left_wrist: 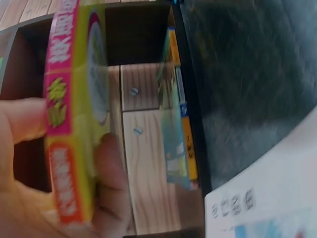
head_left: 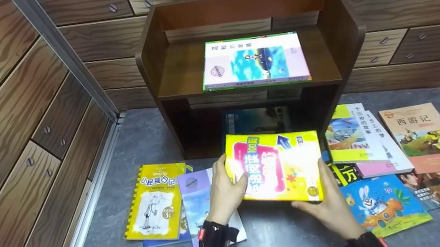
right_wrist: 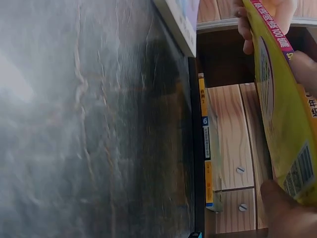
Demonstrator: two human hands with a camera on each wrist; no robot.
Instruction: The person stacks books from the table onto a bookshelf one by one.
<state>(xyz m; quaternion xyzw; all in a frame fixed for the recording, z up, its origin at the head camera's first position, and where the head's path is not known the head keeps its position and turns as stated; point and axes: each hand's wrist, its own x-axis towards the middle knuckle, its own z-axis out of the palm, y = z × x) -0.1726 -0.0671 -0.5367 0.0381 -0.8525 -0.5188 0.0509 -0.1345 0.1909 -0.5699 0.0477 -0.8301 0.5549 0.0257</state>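
A yellow book (head_left: pixel 276 167) with a pink panel on its cover is held up in front of the shelf's lower compartment. My left hand (head_left: pixel 225 190) grips its left edge, thumb on the cover. On the opposite edge my right hand (head_left: pixel 328 207) holds it near the lower right corner. The left wrist view shows the spine of the yellow book (left_wrist: pixel 64 114) between thumb and fingers. Behind it stands a dark brown two-level bookshelf (head_left: pixel 332 54). A dark blue book (head_left: pixel 254 120) lies in the lower compartment, partly hidden by the yellow one.
A white-covered book (head_left: pixel 254 61) lies on the upper shelf, seemingly atop a green-edged one. On the grey floor (head_left: pixel 100 228), a yellow spiral-patterned book (head_left: pixel 155 203) and a purple-blue book (head_left: pixel 197 205) lie left. Several books lie right, including an orange book (head_left: pixel 426 132) and a rabbit-cover book (head_left: pixel 384 203).
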